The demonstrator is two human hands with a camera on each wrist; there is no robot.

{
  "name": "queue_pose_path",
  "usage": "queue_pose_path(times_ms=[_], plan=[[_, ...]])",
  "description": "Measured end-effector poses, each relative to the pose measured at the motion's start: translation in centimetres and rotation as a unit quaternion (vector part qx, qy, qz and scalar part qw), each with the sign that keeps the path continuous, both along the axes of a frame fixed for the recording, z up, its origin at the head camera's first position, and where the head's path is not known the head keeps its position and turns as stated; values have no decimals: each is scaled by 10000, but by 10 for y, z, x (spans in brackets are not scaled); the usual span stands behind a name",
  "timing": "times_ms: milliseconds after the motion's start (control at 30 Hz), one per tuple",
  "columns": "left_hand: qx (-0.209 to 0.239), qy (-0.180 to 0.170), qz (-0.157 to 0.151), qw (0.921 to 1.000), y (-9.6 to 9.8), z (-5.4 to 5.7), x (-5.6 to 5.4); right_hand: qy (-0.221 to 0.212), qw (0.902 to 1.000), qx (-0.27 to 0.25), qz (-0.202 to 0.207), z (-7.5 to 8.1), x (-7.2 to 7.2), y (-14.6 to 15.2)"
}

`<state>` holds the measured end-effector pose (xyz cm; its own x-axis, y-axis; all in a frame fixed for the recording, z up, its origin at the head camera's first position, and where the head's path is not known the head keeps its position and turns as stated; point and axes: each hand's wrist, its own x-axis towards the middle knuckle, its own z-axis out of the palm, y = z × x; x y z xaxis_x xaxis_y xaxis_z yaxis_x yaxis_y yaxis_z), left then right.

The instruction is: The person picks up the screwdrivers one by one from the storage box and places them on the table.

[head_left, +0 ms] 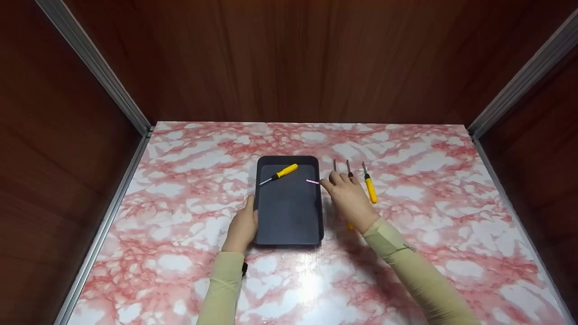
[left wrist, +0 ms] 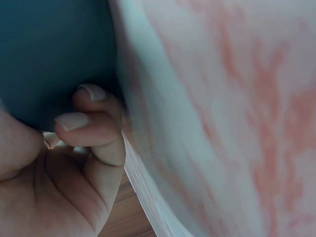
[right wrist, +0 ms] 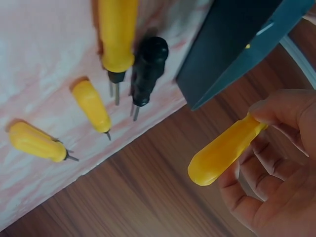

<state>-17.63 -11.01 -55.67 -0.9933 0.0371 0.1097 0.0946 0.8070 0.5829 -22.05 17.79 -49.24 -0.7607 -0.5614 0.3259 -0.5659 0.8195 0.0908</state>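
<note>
A dark grey rectangular tray [head_left: 289, 216] lies on the table, and my left hand [head_left: 241, 225] grips its left side, thumb up at the rim. In the left wrist view curled fingertips [left wrist: 81, 121] press against the tray's dark wall [left wrist: 54, 54]. Between thumb and fingers, my right hand [head_left: 350, 201] pinches a screwdriver by its yellow handle [right wrist: 224, 153]. Its thin shaft [head_left: 312, 181] points left over the tray's right rim. Inside the tray, near the far end, rests another yellow-handled screwdriver [head_left: 286, 170], tip toward the left wall.
Right of the tray, several screwdrivers lie side by side, including a yellow one [head_left: 370, 189] and a black-handled one [right wrist: 149, 69]; my right hand partly covers them in the head view. A red-and-white marbled table [head_left: 189, 180] meets brown wood panels [head_left: 307, 63] at the back and sides.
</note>
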Motion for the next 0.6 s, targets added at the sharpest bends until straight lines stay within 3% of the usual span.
queue_pose_path(times_ms=[600], plan=[[14,14,26,10000,0,0,0,-18,9996,-288,-77,-9,7,15]])
